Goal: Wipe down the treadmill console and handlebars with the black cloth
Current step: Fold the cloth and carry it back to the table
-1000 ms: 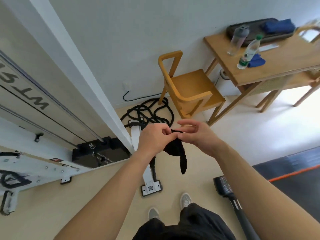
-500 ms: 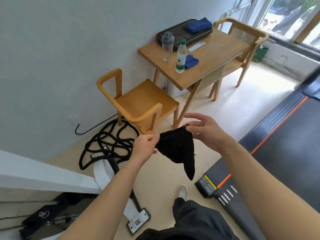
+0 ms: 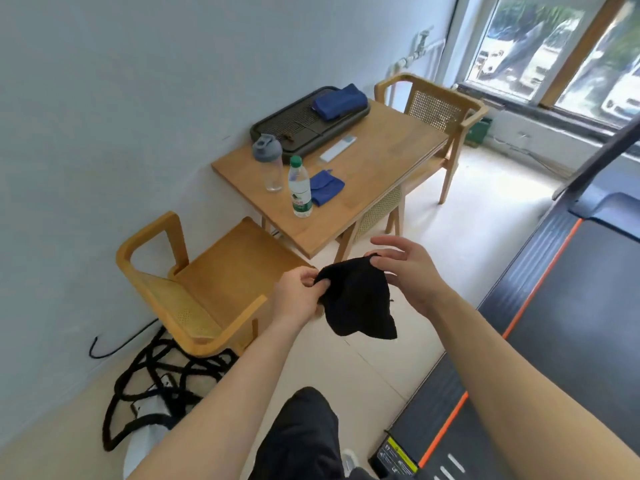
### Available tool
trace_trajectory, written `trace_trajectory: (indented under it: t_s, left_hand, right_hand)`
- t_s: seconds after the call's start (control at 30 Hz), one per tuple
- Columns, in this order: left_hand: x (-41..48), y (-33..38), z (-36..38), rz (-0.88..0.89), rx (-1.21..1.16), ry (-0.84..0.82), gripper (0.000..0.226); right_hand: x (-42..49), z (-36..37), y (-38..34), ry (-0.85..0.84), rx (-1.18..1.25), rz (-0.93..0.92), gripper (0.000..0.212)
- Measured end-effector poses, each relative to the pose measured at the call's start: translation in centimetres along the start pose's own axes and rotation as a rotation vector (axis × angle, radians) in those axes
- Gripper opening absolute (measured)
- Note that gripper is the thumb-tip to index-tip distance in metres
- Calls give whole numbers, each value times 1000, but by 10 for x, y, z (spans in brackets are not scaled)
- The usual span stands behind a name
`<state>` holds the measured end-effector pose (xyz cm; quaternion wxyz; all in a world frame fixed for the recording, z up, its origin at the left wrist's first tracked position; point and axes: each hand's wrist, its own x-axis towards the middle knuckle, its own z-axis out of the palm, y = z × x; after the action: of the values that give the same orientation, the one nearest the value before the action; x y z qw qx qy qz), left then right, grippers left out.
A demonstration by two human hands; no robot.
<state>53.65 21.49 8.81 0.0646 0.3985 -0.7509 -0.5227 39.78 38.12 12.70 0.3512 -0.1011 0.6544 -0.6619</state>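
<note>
The black cloth (image 3: 356,299) hangs spread between both hands in front of me at mid-frame. My left hand (image 3: 298,296) pinches its left top corner. My right hand (image 3: 405,271) pinches the right top corner with thumb and forefinger, the other fingers splayed. The treadmill (image 3: 571,306) lies at the right: dark belt, orange stripe along its side rail, and one dark upright (image 3: 602,150) rising toward the top right. Its console and handlebars are out of view.
A wooden table (image 3: 374,174) stands by the wall with a shaker bottle (image 3: 268,161), a water bottle (image 3: 299,188), a blue cloth (image 3: 325,187) and a dark tray (image 3: 308,123). Wooden chairs (image 3: 207,282) flank it. A black rope (image 3: 166,379) lies coiled on the floor at left.
My view has swung right from the white machine toward the table and treadmill. The cloth, bunched a second ago, now hangs opened out between my hands.
</note>
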Motion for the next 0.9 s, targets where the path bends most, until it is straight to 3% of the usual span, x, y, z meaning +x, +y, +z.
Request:
trace_trajectory:
  t_s: [0.13,0.4,0.6,0.7,0.9]
  left_hand:
    - [78,37,28,43,26,3,11]
    - [230,141,85,44,-224,-215,9]
    - [309,201,103,41,-293,-301,30]
    - [345,213,110,45,-241,-291,29]
    - [411,230,110,-154,-355,-246,28]
  right_hand:
    - [75,-31,-20,103,12,0,28]
    - [221,-79,-85,-109,310,101,29]
    - [309,-90,-134,-128,531,161,30]
    - [353,-103,-150,-183,509,206,29]
    - [457,-133,-178,-354,324,316,32]
